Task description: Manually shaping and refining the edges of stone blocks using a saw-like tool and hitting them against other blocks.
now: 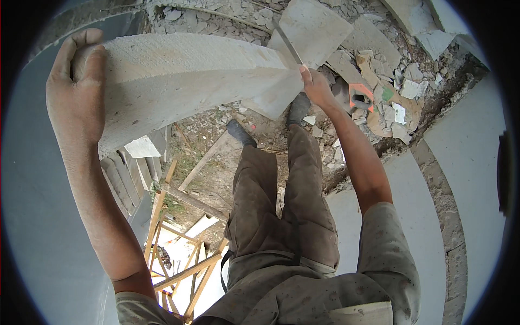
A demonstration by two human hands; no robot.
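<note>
A long, thick grey-white slab [184, 70] with a rough top face stretches across the upper left, bent by the lens. My left hand [78, 86] is closed round its left end, fingers over the edge and dust on the skin. At the slab's right end, my right hand [314, 84] is closed on a long, flat metal blade [288, 42], which points up and to the left. Whatever handle it has is hidden in my fist. Behind the blade, a flat grey board [319, 32] lies on the rubble.
A handsaw with an orange handle [361, 97] lies among broken pieces [401, 114] on the right. Wooden poles [197, 200] cross at lower left, beside stacked slabs [127, 173]. Smooth grey walls [38, 179] stand on both sides. My feet are on littered dirt.
</note>
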